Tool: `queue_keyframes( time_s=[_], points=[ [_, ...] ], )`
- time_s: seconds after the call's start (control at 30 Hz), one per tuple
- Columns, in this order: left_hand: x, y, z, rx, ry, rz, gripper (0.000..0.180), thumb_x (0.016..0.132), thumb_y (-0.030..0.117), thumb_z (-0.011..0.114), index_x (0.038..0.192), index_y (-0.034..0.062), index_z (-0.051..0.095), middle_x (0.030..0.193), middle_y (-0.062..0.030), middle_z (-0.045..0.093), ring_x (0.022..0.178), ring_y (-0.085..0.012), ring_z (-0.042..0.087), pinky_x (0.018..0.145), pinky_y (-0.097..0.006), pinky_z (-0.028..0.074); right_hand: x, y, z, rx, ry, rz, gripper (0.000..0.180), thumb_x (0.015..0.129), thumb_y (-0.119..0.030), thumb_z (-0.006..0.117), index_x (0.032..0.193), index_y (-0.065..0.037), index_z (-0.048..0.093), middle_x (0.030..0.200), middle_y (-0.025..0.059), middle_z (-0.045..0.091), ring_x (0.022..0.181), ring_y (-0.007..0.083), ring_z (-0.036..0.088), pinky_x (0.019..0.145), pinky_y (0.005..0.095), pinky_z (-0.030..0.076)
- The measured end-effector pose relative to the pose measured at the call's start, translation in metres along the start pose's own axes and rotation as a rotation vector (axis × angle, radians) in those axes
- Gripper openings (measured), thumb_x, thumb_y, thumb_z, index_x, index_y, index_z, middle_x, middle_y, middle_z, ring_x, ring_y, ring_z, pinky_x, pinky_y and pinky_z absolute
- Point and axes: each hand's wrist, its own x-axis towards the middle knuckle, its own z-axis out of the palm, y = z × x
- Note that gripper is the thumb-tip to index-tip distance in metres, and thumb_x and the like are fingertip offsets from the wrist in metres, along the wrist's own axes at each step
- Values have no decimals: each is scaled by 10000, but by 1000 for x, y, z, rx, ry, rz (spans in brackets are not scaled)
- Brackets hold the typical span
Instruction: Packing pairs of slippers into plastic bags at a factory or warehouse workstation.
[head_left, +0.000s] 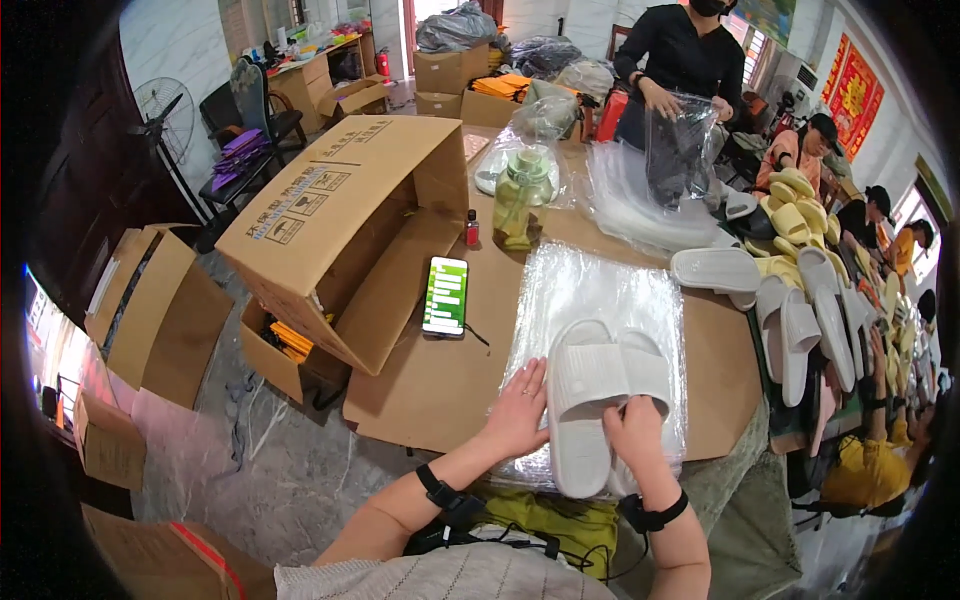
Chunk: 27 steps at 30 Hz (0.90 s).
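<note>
A pair of pale grey slide slippers lies on a stack of clear plastic bags [545, 300] in front of me. My left hand [517, 408] is open, its fingers stretched out flat on the bags beside the left slipper [582, 385]. The thumb side comes close to that slipper's edge. My right hand [637, 430] is closed, its fingers curled at the strap opening of the right slipper [645, 362]. The fingertips are hidden there. The left slipper partly overlaps the right one.
Left of the bags are a phone [445, 297] and an open carton [340, 230]. A green jar [522, 200] stands behind. Grey and yellow slippers [795, 225] pile up at the right. Across the table, a person [685, 75] holds a clear bag.
</note>
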Motion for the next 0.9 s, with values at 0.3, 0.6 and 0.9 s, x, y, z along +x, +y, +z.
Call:
queue_keyframes(
  time_s=[0.3, 0.6, 0.9],
  points=[
    [1, 1, 1, -13, -30, -5, 903, 858, 466, 642, 1498, -81, 316, 1603, -310, 205, 1510, -445, 159, 1241, -506, 170, -4, 11, 9, -128, -128, -68, 538, 905, -460, 666, 805, 68, 647, 821, 284, 634, 803, 447, 644, 704, 524, 516],
    [3, 3, -1, -21, -21, -20, 904, 846, 459, 659, 1505, -62, 326, 1597, -308, 225, 1509, -437, 171, 1238, -504, 180, -15, 17, 18, -166, -31, 21, 476, 911, -456, 658, 773, -2, 633, 766, 227, 635, 739, 407, 642, 664, 517, 508],
    [2, 3, -3, -9, -10, -9, 838, 870, 437, 624, 1484, -65, 355, 1589, -297, 253, 1506, -435, 185, 1238, -498, 185, -24, 12, 32, -166, 102, 47, 401, 913, -399, 660, 835, -6, 647, 895, 215, 647, 838, 413, 630, 684, 522, 503]
  ],
)
